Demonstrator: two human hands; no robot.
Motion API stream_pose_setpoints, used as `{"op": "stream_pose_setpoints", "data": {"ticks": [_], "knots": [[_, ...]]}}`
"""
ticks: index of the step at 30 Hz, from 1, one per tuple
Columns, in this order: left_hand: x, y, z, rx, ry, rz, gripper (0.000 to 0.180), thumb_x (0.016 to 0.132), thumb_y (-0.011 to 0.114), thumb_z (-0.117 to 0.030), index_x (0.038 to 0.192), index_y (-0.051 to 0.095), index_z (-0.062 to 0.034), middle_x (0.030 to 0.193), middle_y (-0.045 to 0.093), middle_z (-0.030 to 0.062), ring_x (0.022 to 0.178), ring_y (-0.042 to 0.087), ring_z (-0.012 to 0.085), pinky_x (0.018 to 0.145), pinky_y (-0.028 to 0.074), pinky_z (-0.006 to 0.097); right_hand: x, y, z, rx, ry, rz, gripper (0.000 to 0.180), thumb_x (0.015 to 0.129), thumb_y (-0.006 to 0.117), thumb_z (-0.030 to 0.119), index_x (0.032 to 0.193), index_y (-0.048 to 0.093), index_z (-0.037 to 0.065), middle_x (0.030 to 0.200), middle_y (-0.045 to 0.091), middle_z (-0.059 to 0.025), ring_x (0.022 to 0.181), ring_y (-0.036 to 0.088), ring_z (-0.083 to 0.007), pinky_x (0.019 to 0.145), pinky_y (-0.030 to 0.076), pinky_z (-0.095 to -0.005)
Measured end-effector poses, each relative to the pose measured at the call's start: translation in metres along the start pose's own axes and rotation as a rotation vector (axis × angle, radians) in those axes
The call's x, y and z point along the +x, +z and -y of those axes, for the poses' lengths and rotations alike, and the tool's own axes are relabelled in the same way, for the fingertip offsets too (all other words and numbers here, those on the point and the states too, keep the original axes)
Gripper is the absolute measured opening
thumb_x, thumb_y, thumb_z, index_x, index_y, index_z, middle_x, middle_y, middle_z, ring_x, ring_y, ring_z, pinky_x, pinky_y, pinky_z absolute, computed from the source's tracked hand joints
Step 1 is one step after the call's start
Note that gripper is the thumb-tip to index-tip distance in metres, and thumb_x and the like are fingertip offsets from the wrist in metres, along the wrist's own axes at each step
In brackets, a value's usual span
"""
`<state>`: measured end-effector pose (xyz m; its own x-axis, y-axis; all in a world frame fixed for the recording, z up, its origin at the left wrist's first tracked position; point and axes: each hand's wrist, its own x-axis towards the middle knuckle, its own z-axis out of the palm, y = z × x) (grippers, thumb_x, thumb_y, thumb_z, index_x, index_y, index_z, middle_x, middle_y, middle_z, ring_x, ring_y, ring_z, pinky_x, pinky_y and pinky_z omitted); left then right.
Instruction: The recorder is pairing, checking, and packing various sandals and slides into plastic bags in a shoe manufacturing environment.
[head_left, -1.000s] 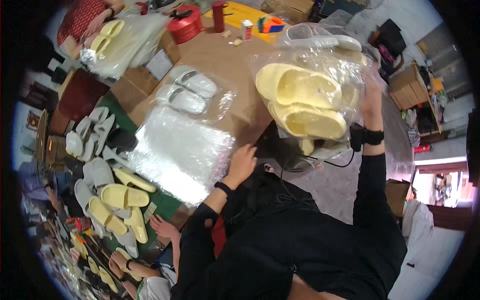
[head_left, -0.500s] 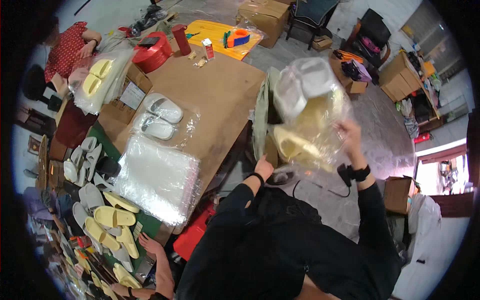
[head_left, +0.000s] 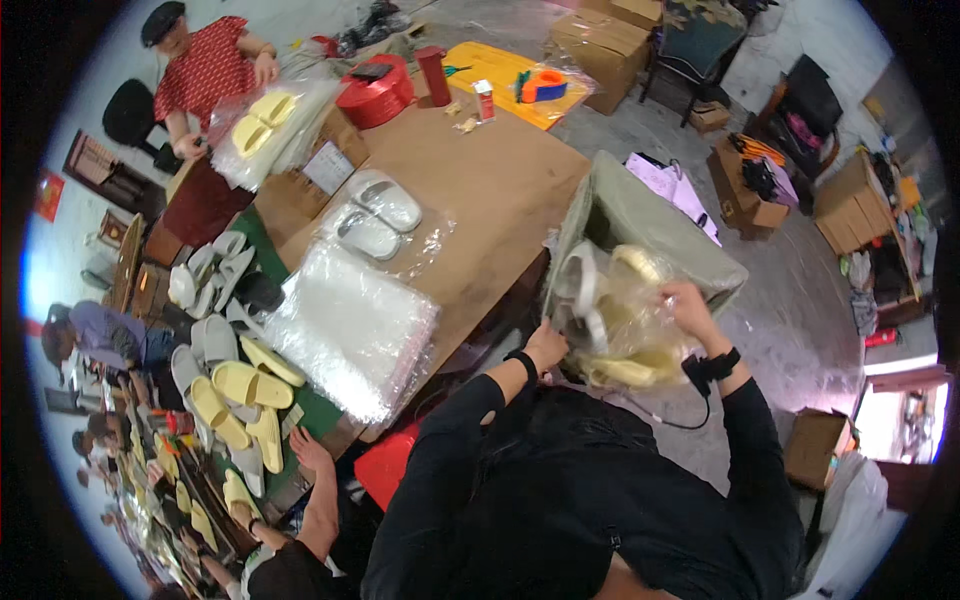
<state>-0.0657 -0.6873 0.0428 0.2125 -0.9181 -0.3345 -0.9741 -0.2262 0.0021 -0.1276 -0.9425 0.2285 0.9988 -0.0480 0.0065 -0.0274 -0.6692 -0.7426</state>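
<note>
Below the head camera, both black-sleeved forearms reach forward and slightly right, off the edge of the brown surface (head_left: 480,190). The left hand (head_left: 546,347) is bent at the wrist, its fingers curled into the near lower edge of a clear plastic bag (head_left: 622,320); whether they pinch the film or only press against it cannot be told, since the bag covers the fingertips. The right hand (head_left: 690,305), with a dark band at the wrist, comes in from the right, its fingers closed on the bag's upper right side. Between the two sets of fingers the bag holds yellow slippers (head_left: 630,368) and a pale white slipper (head_left: 585,285), blurred by the crinkled film, so their count is unclear. Just beyond the fingers stands a large olive-grey sack (head_left: 640,215), its mouth partly hidden by the bag. Left of the left fingers, well apart, a stack of clear bags (head_left: 350,330) lies on the surface, with a bagged white pair (head_left: 375,215) farther away.
</note>
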Motion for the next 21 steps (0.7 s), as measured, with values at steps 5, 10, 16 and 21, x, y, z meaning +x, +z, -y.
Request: {"op": "stream_pose_setpoints", "data": {"ticks": [5,10,16,21], "knots": [[-0.01,-0.05,0.001,-0.014,0.009,0.05,0.016,0.074,0.052,-0.014,0.074,0.068,-0.0127,0.073,0.065,0.005,0.072,0.062,0.0226,0.084,0.036,0.044,0.051,0.002,-0.082,-0.278,-0.036,-0.32,0.013,0.063,0.056,-0.001,0.075,0.06,0.0,0.075,0.06,-0.0162,0.075,0.058,-0.0302,0.069,0.045,-0.034],[-0.021,-0.062,-0.004,-0.051,-0.006,-0.106,0.018,0.075,0.051,-0.014,0.072,0.069,-0.0134,0.072,0.065,0.0037,0.072,0.061,0.0215,0.085,0.036,0.041,0.055,0.097,-0.124,-0.638,0.105,-0.12,0.024,0.067,0.053,0.003,0.09,0.057,0.002,0.093,0.057,-0.0193,0.092,0.053,-0.0369,0.078,0.044,-0.0425],[-0.043,-0.086,0.007,0.029,-0.003,-0.131,0.015,0.075,0.053,-0.016,0.071,0.068,-0.015,0.074,0.065,0.0022,0.074,0.06,0.0206,0.089,0.033,0.037,0.063,0.142,-0.083,-0.762,0.322,0.763,0.041,0.075,0.061,0.017,0.116,0.054,0.013,0.111,0.056,-0.0151,0.1,0.053,-0.0333,0.085,0.044,-0.0401],[-0.059,-0.067,0.021,0.04,-0.085,-0.33,0.018,0.077,0.051,-0.016,0.078,0.069,-0.0118,0.088,0.065,0.0069,0.095,0.055,0.0254,0.099,0.028,0.036,0.149,0.128,0.014,-0.284,0.085,0.157,0.019,0.082,0.049,0.019,0.083,0.06,0.003,0.081,0.062,-0.0143,0.076,0.06,-0.028,0.065,0.046,-0.0359]]}}
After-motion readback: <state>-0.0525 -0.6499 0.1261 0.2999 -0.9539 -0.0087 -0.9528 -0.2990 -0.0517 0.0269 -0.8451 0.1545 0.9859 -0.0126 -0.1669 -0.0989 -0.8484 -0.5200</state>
